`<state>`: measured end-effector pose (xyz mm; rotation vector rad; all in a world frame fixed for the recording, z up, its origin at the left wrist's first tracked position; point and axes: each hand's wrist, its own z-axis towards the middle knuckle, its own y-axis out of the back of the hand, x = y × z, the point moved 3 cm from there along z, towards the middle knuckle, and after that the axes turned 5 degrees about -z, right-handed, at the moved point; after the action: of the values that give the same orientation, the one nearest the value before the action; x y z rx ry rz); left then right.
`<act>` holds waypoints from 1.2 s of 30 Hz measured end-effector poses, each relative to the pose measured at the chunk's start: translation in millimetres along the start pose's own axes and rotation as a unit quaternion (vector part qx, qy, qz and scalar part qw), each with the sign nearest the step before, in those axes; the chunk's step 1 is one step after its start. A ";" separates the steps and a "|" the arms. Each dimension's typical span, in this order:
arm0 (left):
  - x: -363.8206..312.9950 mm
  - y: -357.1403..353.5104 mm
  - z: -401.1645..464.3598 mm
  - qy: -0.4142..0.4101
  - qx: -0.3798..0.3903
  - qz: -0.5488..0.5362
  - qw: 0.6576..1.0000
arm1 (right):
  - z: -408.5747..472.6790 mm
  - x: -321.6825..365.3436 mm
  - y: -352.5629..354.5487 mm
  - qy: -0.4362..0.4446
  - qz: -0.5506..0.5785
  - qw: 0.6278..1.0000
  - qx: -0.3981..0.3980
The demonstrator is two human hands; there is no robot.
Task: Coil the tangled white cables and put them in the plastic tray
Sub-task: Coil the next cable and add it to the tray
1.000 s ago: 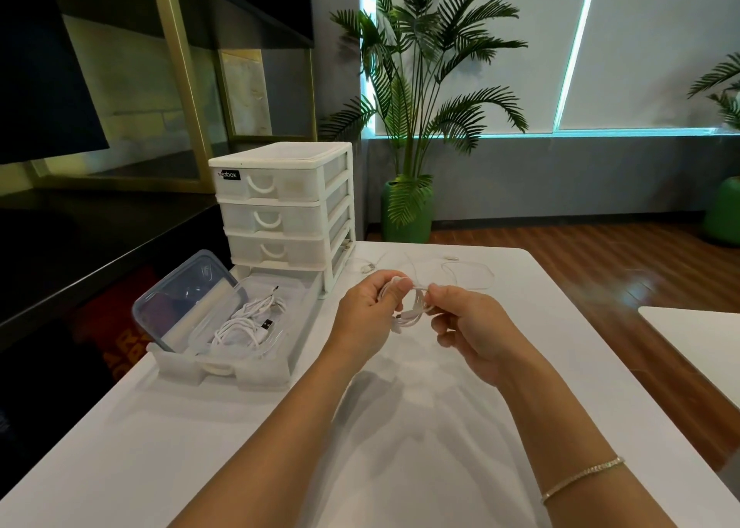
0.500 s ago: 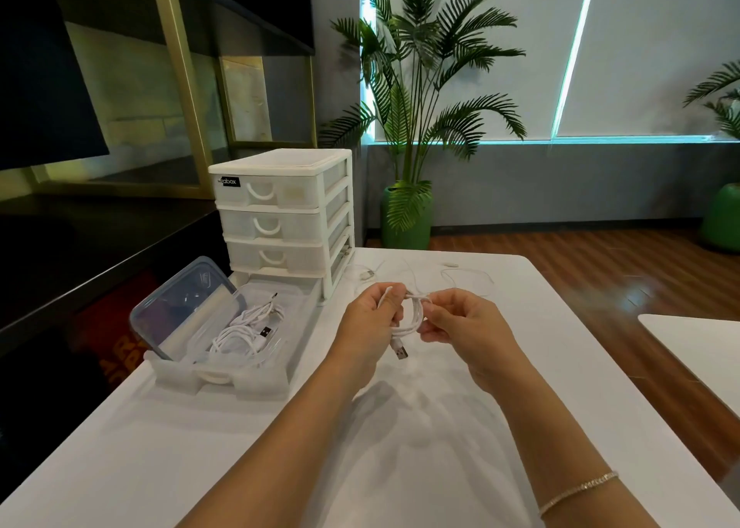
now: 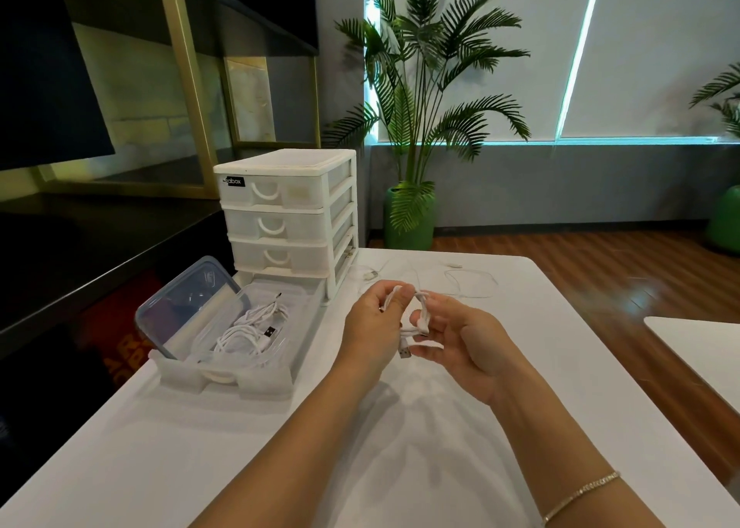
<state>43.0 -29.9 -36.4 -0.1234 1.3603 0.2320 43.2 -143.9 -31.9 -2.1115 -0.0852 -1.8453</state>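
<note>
White tabletop is filling the head view, with a potted palm and window blinds standing behind it. Both hands are hovering above the table's middle. The left hand is pinching the upper bend of a small white cable coil between thumb and curled fingers; the right hand is gripping the same coil from the other side, its fingertips closing round the bundle while the lower fingers are lying loosely spread. The coil's long axis is running roughly upright between the two hands, and its USB plug is hanging just below the fingers. The plastic tray, an open drawer already holding coiled white cables, is lying to the left of the fingers and slightly nearer the camera, so the left hand is judged the nearer one for the drop. A clear lidded container is leaning in the tray's left part. More loose cable is lying on the table just beyond the fingers. The drawer unit behind the tray is carrying a black label that seems to read "esabox".
</note>
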 end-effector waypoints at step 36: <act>-2.9 -3.5 -5.1 0.159 0.145 -0.255 0.943 | -0.6 2.7 16.7 -0.036 -0.034 0.998 -0.027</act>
<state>38.4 -34.7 -34.8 -0.2690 1.6160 -0.4407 47.4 -160.3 -32.7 -2.2385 -0.1267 -1.8282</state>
